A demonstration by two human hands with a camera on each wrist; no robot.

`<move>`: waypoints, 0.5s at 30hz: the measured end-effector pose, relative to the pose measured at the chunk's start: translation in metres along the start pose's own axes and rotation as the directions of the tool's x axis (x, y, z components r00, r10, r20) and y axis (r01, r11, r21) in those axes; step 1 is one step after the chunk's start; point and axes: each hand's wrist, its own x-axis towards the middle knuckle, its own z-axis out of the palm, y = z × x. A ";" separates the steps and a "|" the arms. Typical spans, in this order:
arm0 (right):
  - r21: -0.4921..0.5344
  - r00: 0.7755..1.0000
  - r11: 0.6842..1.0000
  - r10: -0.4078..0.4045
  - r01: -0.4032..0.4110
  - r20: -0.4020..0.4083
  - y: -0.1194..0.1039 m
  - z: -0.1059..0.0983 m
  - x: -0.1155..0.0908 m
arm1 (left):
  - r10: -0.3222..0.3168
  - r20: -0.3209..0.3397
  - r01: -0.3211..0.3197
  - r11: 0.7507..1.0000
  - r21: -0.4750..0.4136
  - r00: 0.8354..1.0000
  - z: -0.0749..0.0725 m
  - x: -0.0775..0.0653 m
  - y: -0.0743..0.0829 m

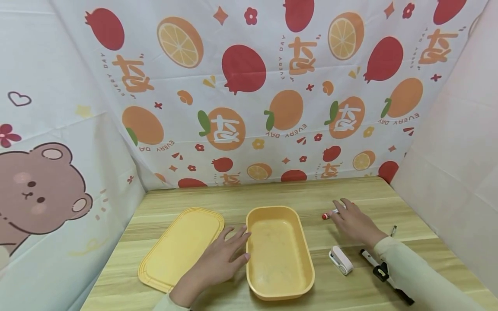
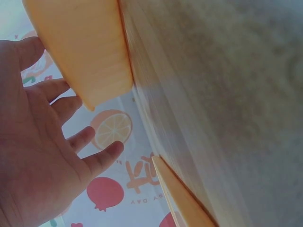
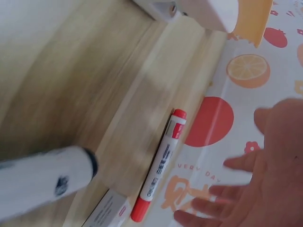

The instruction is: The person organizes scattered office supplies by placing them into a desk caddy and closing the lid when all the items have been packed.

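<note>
A yellow plastic bin [image 1: 279, 259] stands on the wooden table with nothing inside it. My left hand [image 1: 223, 261] is at its left side, fingers loosely spread; in the left wrist view the fingertips meet the bin's rim [image 2: 78, 52]. Reaching over a white marker with red ends [image 1: 330, 214] is my right hand [image 1: 355, 222], its fingers relaxed and partly covering the marker. The right wrist view shows this marker [image 3: 161, 165] lying on the table, apart from the spread fingers of the right hand [image 3: 255, 179].
A yellow lid [image 1: 183, 248] lies left of the bin. On the right are a small white stapler [image 1: 340, 260] and a long white-and-black tool [image 1: 369, 258], partly under the right sleeve. A small white box [image 3: 109, 210] lies near the marker. Printed cloth [image 1: 249, 95] walls the table's back.
</note>
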 end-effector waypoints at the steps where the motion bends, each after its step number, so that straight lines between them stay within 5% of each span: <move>1: 0.000 1.000 1.000 0.018 -0.018 -0.001 -0.001 0.000 0.002 | 0.001 -0.001 -0.001 1.000 0.000 1.000 0.000 0.000 0.000; 15: 0.015 0.980 0.982 0.188 -0.190 0.071 0.001 -0.002 0.024 | 0.002 -0.004 -0.002 1.000 0.005 1.000 0.002 -0.002 0.000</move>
